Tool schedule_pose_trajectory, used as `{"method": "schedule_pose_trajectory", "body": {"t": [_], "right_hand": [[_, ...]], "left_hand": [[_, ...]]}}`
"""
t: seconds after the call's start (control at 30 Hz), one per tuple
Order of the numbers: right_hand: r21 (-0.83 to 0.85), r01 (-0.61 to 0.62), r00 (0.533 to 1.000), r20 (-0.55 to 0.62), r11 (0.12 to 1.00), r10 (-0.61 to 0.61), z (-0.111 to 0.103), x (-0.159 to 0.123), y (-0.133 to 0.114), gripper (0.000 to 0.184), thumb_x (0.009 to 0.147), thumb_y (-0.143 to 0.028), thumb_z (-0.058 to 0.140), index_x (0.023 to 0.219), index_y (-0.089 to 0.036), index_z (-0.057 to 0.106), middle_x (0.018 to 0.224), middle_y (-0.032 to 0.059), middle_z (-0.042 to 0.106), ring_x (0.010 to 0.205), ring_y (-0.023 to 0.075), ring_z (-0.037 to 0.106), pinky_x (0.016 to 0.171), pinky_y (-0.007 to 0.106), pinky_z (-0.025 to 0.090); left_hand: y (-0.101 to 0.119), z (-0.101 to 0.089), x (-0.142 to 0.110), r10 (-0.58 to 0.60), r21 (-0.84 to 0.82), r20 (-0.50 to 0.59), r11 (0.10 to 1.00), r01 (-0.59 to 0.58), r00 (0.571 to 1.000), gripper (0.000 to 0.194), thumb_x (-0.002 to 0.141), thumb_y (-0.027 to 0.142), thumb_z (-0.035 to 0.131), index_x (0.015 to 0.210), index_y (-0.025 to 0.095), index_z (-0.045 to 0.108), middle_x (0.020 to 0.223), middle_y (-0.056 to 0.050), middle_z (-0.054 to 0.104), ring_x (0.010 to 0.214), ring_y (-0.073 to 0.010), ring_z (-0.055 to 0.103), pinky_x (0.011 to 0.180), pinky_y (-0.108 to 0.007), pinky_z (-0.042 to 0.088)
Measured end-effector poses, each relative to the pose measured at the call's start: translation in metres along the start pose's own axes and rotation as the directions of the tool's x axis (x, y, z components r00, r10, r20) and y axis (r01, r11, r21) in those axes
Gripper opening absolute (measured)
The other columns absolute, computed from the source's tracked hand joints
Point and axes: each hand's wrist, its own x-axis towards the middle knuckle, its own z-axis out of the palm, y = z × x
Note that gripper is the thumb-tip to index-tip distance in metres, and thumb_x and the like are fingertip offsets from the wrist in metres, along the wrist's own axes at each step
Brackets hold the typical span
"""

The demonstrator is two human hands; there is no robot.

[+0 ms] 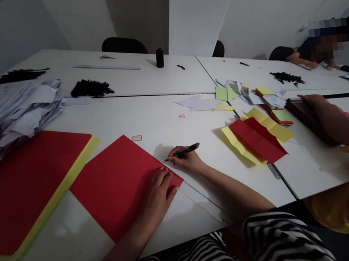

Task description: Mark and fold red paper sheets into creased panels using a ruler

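Note:
A square sheet of red paper (118, 186) lies at an angle on the white table in front of me. My left hand (160, 186) rests palm down near its right corner, fingers stretched out and pressing on it. Close by, just past the paper's upper right edge, my right hand (185, 159) grips a black pen (189, 149), its tip pointing left at the edge. What looks like a clear ruler (202, 202) with faint tick marks runs from beside my left hand toward the table's front edge. Part of it is hidden.
To the left lies a stack of red and yellow paper (39, 178), with a heap of white paper (19, 113) behind. Folded red and yellow sheets (256, 136) sit at right, near a co-worker's arm (329, 118). Farther back are black yarn (90, 88) and a dark cylinder (160, 58).

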Motion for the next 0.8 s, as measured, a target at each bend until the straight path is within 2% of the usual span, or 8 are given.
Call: {"method": "schedule_pose_trajectory", "body": {"t": [0.17, 0.33, 0.8], "right_hand": [[-0.054, 0.060, 0.998, 0.019, 0.997, -0.059, 0.008, 0.012, 0.006, 0.030, 0.073, -0.041, 0.073, 0.070, -0.019, 0.053, 0.062, -0.0046, 0.051, 0.057, 0.0093, 0.043, 0.052, 0.022, 0.034], [-0.112, 0.077, 0.996, 0.043, 0.991, -0.072, 0.007, 0.010, 0.011, 0.038, 0.076, -0.043, 0.069, 0.059, -0.020, 0.044, 0.053, -0.0067, 0.040, 0.050, 0.0078, 0.032, 0.047, 0.022, 0.025], [-0.162, 0.047, 0.997, 0.072, 0.986, -0.035, 0.009, 0.011, 0.014, 0.036, 0.079, -0.041, 0.064, 0.059, -0.020, 0.044, 0.055, -0.0056, 0.040, 0.051, 0.0084, 0.034, 0.048, 0.022, 0.027]], "left_hand": [[0.002, -0.001, -0.001, -0.053, -0.044, 0.027, 0.998, 0.054, 0.998, 0.029, 0.091, 0.027, 0.056, 0.119, 0.019, 0.055, 0.126, -0.011, 0.055, 0.125, -0.0283, 0.048, 0.101, -0.048, 0.046], [0.004, -0.002, -0.001, -0.055, -0.051, 0.039, 0.997, 0.057, 0.998, 0.028, 0.091, 0.027, 0.056, 0.118, 0.018, 0.055, 0.125, -0.012, 0.055, 0.125, -0.0283, 0.048, 0.102, -0.048, 0.046], [0.004, -0.003, 0.000, -0.081, -0.076, 0.045, 0.994, 0.084, 0.996, 0.030, 0.091, 0.028, 0.055, 0.119, 0.020, 0.056, 0.126, -0.011, 0.055, 0.125, -0.0285, 0.048, 0.102, -0.048, 0.046]]}}
